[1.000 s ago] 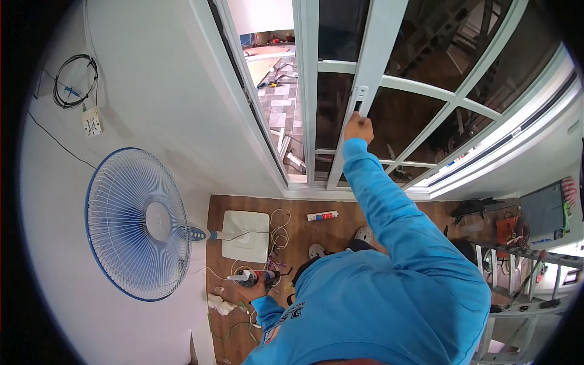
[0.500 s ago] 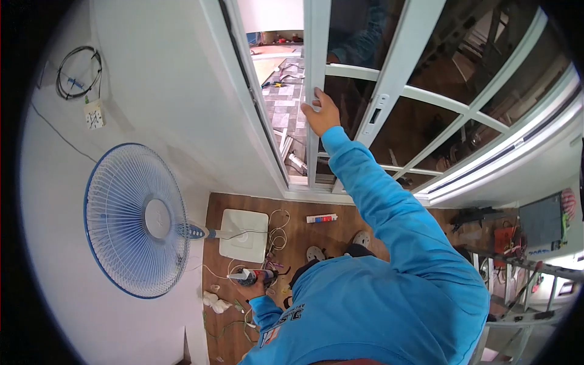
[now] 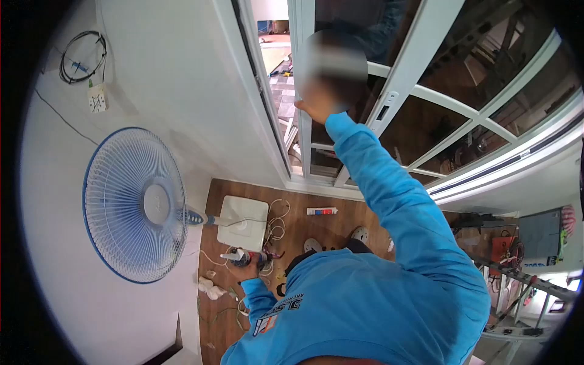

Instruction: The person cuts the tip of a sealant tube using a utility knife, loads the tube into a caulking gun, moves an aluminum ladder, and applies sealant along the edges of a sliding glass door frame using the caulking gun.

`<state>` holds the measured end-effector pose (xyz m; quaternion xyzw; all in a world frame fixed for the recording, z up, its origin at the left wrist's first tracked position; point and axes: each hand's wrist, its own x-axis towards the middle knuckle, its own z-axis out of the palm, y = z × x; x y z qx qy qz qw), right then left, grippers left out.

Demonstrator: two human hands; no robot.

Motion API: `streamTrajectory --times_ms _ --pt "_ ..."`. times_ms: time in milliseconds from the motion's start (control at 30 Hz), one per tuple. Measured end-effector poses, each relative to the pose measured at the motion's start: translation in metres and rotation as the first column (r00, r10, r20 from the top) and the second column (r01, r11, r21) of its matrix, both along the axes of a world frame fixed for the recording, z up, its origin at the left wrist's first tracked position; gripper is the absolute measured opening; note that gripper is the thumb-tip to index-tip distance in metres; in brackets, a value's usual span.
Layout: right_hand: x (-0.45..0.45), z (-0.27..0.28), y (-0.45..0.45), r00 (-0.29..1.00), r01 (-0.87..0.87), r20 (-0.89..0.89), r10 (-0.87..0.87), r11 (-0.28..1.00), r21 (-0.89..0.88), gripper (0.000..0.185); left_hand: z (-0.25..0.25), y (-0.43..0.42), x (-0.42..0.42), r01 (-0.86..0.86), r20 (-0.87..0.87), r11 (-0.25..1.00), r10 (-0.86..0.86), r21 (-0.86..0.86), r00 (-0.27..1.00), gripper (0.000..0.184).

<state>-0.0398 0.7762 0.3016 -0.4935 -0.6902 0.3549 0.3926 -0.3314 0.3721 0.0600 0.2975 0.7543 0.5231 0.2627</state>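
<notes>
Here, 1 blue-sleeved right hand touches the edge of a white glazed door panel, its fingers too blurred to tell, left hand clamps around a caulking gun beside a white fan base, 1 sealant tube on wooden floor.

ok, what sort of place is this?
Likely an indoor room under renovation: there's a ladder, a tube lying on the wood floor, and what looks like a sealant gun in the left hand.
</notes>
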Motion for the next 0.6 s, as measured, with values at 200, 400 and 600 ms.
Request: streamTrajectory --times_ms 200,400,600 --pt "-0.024 -0.009 0.018 0.989 -0.073 -0.130 0.065 0.996 -0.052 0.068 0.040 0.003 0.022 -0.032 0.014 0.999 0.032 -0.016 0.999 0.068" --pt "-0.044 -0.004 0.021 0.991 -0.088 -0.109 0.081 0.994 -0.065 0.062 0.044 -0.004 0.029 -0.080 0.010 0.994 0.079 0.073 0.997 0.057" --pt "-0.057 -0.004 0.028 0.985 -0.111 -0.143 0.095 0.988 -0.106 0.060 0.029 -0.018 0.031 -0.177 -0.041 0.983 0.179 0.052 0.983 0.059"
